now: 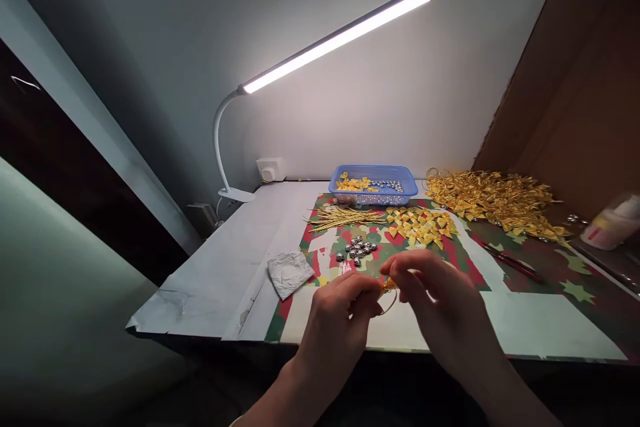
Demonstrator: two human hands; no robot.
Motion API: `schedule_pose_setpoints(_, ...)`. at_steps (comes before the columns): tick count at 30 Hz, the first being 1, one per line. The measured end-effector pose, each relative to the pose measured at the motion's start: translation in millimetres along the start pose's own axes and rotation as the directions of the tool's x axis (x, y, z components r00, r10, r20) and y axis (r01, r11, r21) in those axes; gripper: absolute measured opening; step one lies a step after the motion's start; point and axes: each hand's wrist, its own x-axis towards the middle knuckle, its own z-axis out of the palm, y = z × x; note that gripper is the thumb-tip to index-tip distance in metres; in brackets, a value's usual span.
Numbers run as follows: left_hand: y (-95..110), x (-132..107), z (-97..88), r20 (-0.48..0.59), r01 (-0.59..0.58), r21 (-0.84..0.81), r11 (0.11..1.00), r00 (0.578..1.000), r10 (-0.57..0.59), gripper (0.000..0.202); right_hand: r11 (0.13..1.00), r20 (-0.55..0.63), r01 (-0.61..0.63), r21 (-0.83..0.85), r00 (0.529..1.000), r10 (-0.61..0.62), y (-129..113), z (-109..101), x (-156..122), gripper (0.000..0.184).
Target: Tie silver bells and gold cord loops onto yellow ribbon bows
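My left hand (336,320) and my right hand (440,303) meet over the table's near edge, both pinched on a small yellow bow with a thin gold loop (389,288) between them. Just beyond my fingers lie several silver bells (357,248), a bundle of gold cords (343,217) and a heap of yellow bows (420,225), all on a red and green patterned sheet (465,260).
A blue basket (373,195) with bows and bells stands at the back. A big pile of finished gold pieces (495,200) lies at the right, red-handled scissors (510,261) beside it. Crumpled paper (289,272) lies left. A lit desk lamp (335,40) arches overhead; a bottle (610,223) stands far right.
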Motion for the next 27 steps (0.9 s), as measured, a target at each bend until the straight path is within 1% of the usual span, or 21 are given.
schedule_pose_setpoints(2,-0.6,-0.3,0.1,-0.001,-0.013,0.006,1.0,1.0,0.013,0.023,0.978,0.011,-0.127,0.165,0.992,0.127,-3.8,-3.1,3.6,0.013)
schedule_pose_setpoints(3,-1.1,-0.4,0.3,0.0,-0.019,0.01,1.0,1.0,0.019,0.022,0.966,-0.012,-0.149,0.212,0.988,0.155,-5.7,-4.4,5.0,0.014)
schedule_pose_setpoints(5,-2.5,-0.9,0.2,0.0,-0.023,0.009,1.0,1.0,0.023,0.021,0.959,-0.087,-0.148,0.241,0.981,0.173,-7.8,-6.2,6.5,0.015)
schedule_pose_setpoints(7,-3.3,-2.2,-0.7,-0.002,-0.011,-0.002,1.0,1.0,0.011,0.019,0.942,-0.117,-0.2,0.268,0.964,0.238,-5.6,-7.1,5.9,0.009)
schedule_pose_setpoints(8,-3.2,-3.2,-1.6,-0.004,-0.001,-0.011,1.0,1.0,0.001,0.019,0.921,-0.107,-0.247,0.301,0.951,0.29,-2.5,-7.3,4.5,0.003)
schedule_pose_setpoints(10,-1.3,-5.8,-3.8,-0.003,0.024,-0.036,0.999,1.0,-0.025,0.017,0.878,-0.066,-0.333,0.344,0.924,0.376,6.3,-7.7,-1.2,0.005)
schedule_pose_setpoints(11,0.4,-7.1,-4.9,0.0,0.037,-0.05,0.998,0.999,-0.037,0.016,0.872,-0.048,-0.363,0.329,0.916,0.399,11.0,-8.0,-5.2,0.005)
schedule_pose_setpoints(12,2.4,-8.1,-5.9,0.003,0.046,-0.065,0.997,0.999,-0.045,0.013,0.877,-0.031,-0.383,0.29,0.912,0.408,15.3,-8.3,-9.5,0.005)
schedule_pose_setpoints(13,4.5,-8.9,-6.7,0.009,0.05,-0.079,0.996,0.999,-0.049,0.011,0.889,-0.013,-0.392,0.235,0.914,0.406,18.6,-8.5,-13.8,0.009)
schedule_pose_setpoints(15,8.5,-9.4,-7.3,0.02,0.044,-0.091,0.995,0.999,-0.042,0.01,0.918,0.044,-0.377,0.124,0.926,0.375,22.0,-8.4,-20.7,0.017)
schedule_pose_setpoints(18,12.1,-8.2,-6.8,0.024,0.029,-0.072,0.997,0.999,-0.027,0.008,0.958,0.12,-0.284,0.036,0.953,0.278,20.2,-6.9,-23.9,0.014)
schedule_pose_setpoints(20,12.8,-7.0,-6.1,0.01,0.04,-0.085,0.996,0.999,-0.04,0.007,0.978,0.119,-0.208,-0.001,0.971,0.207,17.2,-5.2,-22.6,0.01)
schedule_pose_setpoints(22,12.4,-5.8,-5.7,-0.012,0.084,-0.156,0.984,0.996,-0.087,0.007,0.987,0.102,-0.162,-0.016,0.981,0.163,14.8,-3.3,-21.6,0.012)
schedule_pose_setpoints(24,11.5,-4.5,-6.1,0.002,0.167,-0.285,0.944,0.985,-0.174,0.007,0.982,0.107,-0.189,-0.002,0.976,0.189,14.1,-1.0,-22.2,0.014)
schedule_pose_setpoints(25,10.8,-3.7,-6.6,0.035,0.218,-0.362,0.906,0.975,-0.221,0.007,0.971,0.113,-0.237,0.018,0.966,0.234,14.5,0.5,-23.1,0.016)
schedule_pose_setpoints(27,8.7,-1.8,-7.8,0.12,0.308,-0.488,0.817,0.95,-0.287,0.007,0.924,0.136,-0.374,0.079,0.923,0.361,16.9,3.5,-24.9,0.023)
